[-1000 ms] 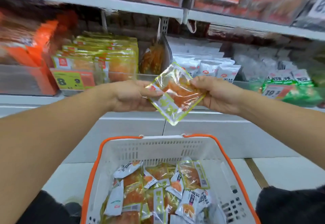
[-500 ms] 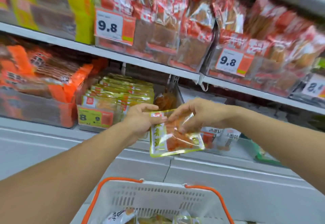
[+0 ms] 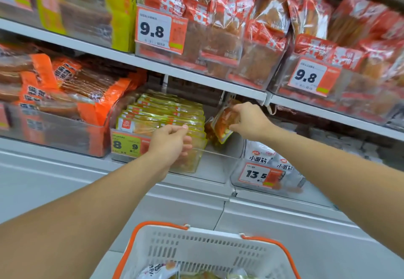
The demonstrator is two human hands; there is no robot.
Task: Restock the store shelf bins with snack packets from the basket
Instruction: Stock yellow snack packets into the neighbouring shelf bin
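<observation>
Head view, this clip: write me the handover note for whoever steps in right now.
Right hand: grips one yellow-edged snack packet, tilted, over the gap at the right of the clear bin.
Left hand: fingers curled at the bin's front, by the packet row; what its grip holds, if anything, cannot be told.
Basket: on the floor below, more packets inside.
Done: a row of matching packets stands in the bin.
Left: seat this packet beside the row, then shelve the basket's remaining packets.
</observation>
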